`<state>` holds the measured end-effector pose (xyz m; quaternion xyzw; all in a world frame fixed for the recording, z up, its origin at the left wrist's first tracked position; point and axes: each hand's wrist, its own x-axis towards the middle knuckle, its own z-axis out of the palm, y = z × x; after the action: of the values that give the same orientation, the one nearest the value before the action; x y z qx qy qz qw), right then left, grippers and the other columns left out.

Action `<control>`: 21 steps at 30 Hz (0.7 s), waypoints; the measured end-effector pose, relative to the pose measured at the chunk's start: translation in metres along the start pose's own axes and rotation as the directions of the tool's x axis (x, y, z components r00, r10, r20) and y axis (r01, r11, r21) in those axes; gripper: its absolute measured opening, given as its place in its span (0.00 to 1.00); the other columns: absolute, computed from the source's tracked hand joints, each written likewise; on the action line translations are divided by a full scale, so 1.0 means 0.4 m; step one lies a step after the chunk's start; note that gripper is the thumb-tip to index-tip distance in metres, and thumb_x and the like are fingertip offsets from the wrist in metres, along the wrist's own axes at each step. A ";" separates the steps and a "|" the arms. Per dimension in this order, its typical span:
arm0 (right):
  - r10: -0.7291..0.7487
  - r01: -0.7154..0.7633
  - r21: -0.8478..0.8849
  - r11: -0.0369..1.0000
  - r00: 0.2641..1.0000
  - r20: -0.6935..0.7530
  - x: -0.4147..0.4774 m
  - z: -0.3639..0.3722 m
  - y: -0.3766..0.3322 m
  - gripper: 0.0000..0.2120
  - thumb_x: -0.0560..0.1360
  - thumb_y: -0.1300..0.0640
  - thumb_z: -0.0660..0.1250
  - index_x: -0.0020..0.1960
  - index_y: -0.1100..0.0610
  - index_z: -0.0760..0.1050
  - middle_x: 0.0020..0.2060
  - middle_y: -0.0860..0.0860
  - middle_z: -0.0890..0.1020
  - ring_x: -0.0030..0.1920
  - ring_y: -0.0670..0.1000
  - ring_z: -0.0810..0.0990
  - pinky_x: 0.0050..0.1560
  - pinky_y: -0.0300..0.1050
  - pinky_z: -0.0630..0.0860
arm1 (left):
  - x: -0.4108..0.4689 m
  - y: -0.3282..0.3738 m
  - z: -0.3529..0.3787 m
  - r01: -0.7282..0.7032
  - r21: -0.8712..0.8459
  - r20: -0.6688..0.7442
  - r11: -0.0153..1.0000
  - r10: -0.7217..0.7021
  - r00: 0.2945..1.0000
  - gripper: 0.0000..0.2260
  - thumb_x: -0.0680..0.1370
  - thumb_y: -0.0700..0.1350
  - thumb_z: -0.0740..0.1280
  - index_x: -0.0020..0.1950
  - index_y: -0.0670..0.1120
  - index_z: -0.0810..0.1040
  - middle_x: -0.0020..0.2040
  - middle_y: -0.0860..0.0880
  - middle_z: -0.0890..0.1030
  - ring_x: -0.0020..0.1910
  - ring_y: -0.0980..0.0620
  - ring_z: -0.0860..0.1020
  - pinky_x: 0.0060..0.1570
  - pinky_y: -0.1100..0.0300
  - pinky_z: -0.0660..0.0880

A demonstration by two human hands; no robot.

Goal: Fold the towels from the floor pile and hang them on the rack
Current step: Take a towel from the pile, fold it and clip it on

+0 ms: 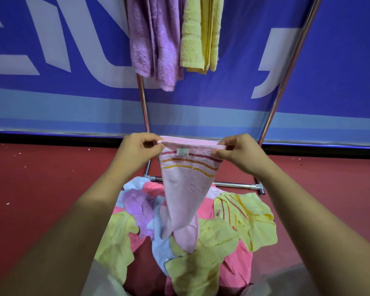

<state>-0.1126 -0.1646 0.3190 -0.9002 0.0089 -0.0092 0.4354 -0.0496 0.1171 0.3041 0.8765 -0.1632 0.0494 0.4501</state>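
I have the pink striped towel point(187, 189) up in front of me, above the pile point(203, 242) on the floor point(51, 178), with its lower end trailing down onto the heap. My left hand point(137, 149) pinches the top left corner between thumb and curled fingers. My right hand point(238, 153) pinches the top right corner the same way, and the top edge runs taut between them. The towel looks light, soft and limp, and it sags into a narrow tail, so I doubt it will keep a fold unsupported. The corners and hemmed edge seem the surest places to grip. The rack point(286, 82) stands just beyond, with a purple towel point(154, 45) and a yellow towel point(198, 39) hanging towards its left.
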 end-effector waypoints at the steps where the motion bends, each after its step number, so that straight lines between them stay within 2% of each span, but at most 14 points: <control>1: 0.006 -0.006 0.025 1.000 1.000 -0.016 -0.001 -0.001 -0.001 0.08 0.73 0.53 0.77 0.40 0.58 0.83 0.36 0.58 0.84 0.33 0.45 0.74 0.38 0.42 0.70 | -0.001 0.004 0.000 0.011 -0.025 0.006 1.000 -0.011 1.000 0.02 0.74 0.41 0.75 0.46 0.48 0.86 0.39 0.48 0.85 0.37 0.59 0.77 0.41 0.67 0.72; 4: 0.021 -0.016 0.094 0.995 0.998 -0.052 -0.016 -0.006 -0.010 0.07 0.73 0.53 0.77 0.43 0.56 0.84 0.34 0.52 0.84 0.31 0.42 0.74 0.33 0.35 0.69 | -0.008 0.026 -0.005 0.058 -0.140 -0.019 0.988 -0.061 0.998 0.04 0.74 0.39 0.74 0.47 0.46 0.86 0.40 0.47 0.85 0.35 0.62 0.77 0.40 0.72 0.72; 6: 0.029 -0.020 0.156 0.988 0.998 -0.057 -0.027 -0.009 -0.022 0.05 0.74 0.55 0.76 0.44 0.56 0.83 0.34 0.47 0.83 0.31 0.40 0.75 0.33 0.31 0.69 | -0.014 0.046 -0.008 0.089 -0.236 -0.038 0.968 -0.100 0.994 0.05 0.75 0.37 0.73 0.46 0.46 0.85 0.38 0.46 0.83 0.34 0.60 0.76 0.39 0.72 0.72; 10: -0.002 0.016 0.216 0.976 0.998 -0.064 -0.026 -0.035 -0.076 0.05 0.77 0.59 0.71 0.45 0.60 0.83 0.37 0.50 0.83 0.36 0.44 0.78 0.43 0.39 0.74 | -0.015 0.082 -0.025 0.166 -0.373 -0.020 0.913 -0.187 0.982 0.09 0.74 0.35 0.68 0.39 0.48 0.83 0.35 0.45 0.79 0.36 0.48 0.74 0.40 0.57 0.75; 12: -0.037 0.055 0.170 0.984 0.993 -0.108 -0.023 -0.065 -0.119 0.06 0.77 0.59 0.71 0.45 0.61 0.83 0.36 0.51 0.83 0.35 0.43 0.77 0.41 0.38 0.74 | 0.000 0.123 -0.047 0.185 -0.407 0.005 0.895 -0.201 0.980 0.06 0.71 0.38 0.67 0.38 0.46 0.82 0.37 0.43 0.79 0.39 0.46 0.75 0.46 0.48 0.78; 13: -0.051 0.073 0.164 0.984 0.989 -0.137 -0.023 -0.086 -0.145 0.06 0.77 0.59 0.71 0.45 0.61 0.83 0.35 0.50 0.82 0.33 0.41 0.75 0.38 0.36 0.72 | 0.011 0.147 -0.063 0.169 -0.419 0.007 0.892 -0.183 0.983 0.05 0.70 0.39 0.67 0.38 0.46 0.81 0.39 0.42 0.79 0.41 0.46 0.76 0.50 0.47 0.77; 17: -0.122 0.157 0.134 0.978 0.963 -0.239 -0.030 -0.203 -0.267 0.06 0.77 0.58 0.72 0.46 0.61 0.83 0.35 0.51 0.82 0.29 0.39 0.75 0.31 0.30 0.69 | 0.059 0.267 -0.144 0.012 -0.421 -0.004 0.907 -0.015 1.000 0.05 0.79 0.41 0.68 0.44 0.45 0.81 0.43 0.42 0.79 0.44 0.47 0.76 0.54 0.51 0.76; 19: -0.178 0.220 0.127 0.967 0.944 -0.278 -0.036 -0.273 -0.341 0.06 0.77 0.58 0.72 0.47 0.62 0.83 0.35 0.52 0.82 0.30 0.40 0.76 0.33 0.32 0.72 | 0.083 0.341 -0.200 -0.040 -0.381 -0.013 0.924 0.037 0.999 0.06 0.79 0.45 0.68 0.45 0.43 0.81 0.43 0.42 0.79 0.44 0.47 0.75 0.55 0.50 0.76; 21: -0.231 0.290 0.161 0.943 0.923 -0.309 -0.045 -0.342 -0.420 0.07 0.77 0.60 0.73 0.48 0.64 0.83 0.37 0.54 0.82 0.35 0.45 0.78 0.40 0.38 0.78 | 0.111 0.421 -0.261 -0.088 -0.385 -0.044 0.919 0.077 0.996 0.11 0.77 0.48 0.70 0.45 0.39 0.80 0.42 0.41 0.78 0.44 0.47 0.75 0.55 0.48 0.76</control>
<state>-0.1327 -0.1671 0.5356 -0.8329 -0.0497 -0.1980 0.5143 -0.0573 0.0993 0.5062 0.7623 -0.2004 0.0475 0.6136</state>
